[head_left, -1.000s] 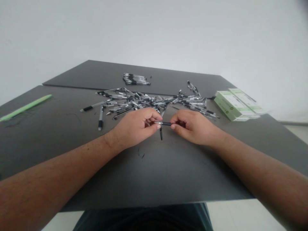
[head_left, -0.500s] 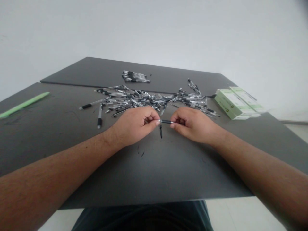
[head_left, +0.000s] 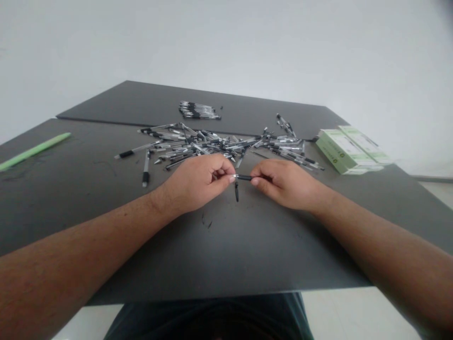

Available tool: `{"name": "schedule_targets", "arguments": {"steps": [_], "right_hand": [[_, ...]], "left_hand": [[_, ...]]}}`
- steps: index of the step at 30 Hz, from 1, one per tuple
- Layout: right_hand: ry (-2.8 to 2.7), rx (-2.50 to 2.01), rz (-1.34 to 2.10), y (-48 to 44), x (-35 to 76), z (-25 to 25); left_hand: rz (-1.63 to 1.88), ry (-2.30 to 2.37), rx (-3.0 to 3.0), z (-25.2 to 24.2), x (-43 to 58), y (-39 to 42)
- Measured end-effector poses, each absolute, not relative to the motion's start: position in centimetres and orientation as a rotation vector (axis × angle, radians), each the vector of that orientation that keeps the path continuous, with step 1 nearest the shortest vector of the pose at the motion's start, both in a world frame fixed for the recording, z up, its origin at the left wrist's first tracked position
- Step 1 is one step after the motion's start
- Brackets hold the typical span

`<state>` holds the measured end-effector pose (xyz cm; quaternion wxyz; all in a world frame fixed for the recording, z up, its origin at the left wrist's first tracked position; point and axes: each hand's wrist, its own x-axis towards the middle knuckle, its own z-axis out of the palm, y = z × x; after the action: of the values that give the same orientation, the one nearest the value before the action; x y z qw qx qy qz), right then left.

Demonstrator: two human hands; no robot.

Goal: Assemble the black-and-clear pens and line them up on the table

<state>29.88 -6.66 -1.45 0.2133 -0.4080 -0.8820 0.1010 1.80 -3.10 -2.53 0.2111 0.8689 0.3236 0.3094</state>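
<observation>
A pen [head_left: 244,177] with a black grip lies level between my two hands, above the dark table. My left hand [head_left: 203,182] pinches its silvery end between thumb and fingers. My right hand [head_left: 283,183] is closed on the other end, so that part is hidden. Just below the pen, a small black pen cap [head_left: 237,192] lies on the table. Behind my hands spreads a loose heap of clear and black pen parts [head_left: 201,144]. One clear barrel with a black grip [head_left: 146,169] lies apart, left of my left hand.
Farther back lies a neat row of pens [head_left: 198,110]. Green and white boxes [head_left: 343,151] stand at the right. A long light green stick-like object [head_left: 35,151] lies at the left. The dark table [head_left: 226,259] has a seam running across it behind the heap.
Both hands keep hold of the pen in nearly the same place. My right thumb and fingers have shifted slightly along it. The whole view has moved a little.
</observation>
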Motion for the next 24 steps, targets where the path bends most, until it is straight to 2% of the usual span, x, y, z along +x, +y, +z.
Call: {"name": "schedule_targets", "arguments": {"steps": [24], "right_hand": [[-2.481,-1.157,0.315,-6.77,29.75,-1.14]], "left_hand": [[0.789,0.924,2.460,-2.27,1.85,-3.16]]}}
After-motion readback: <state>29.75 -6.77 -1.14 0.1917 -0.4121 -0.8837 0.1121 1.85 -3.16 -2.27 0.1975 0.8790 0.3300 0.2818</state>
